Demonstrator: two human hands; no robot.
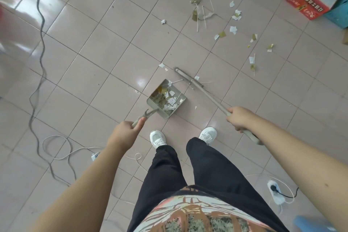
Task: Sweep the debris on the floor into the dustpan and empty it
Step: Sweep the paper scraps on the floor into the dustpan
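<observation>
While the left hand (125, 130) is gripping the dustpan (148, 100) by its handle and the right hand (238, 118) is clutching the broom (209, 96), the dustpan is sitting part-filled at twelve o'clock; much debris (207, 13) is lying unswept toward one o'clock.

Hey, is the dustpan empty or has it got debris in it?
Partly filled: torn paper scraps are heaped inside the dustpan, mostly toward its back wall.
</observation>
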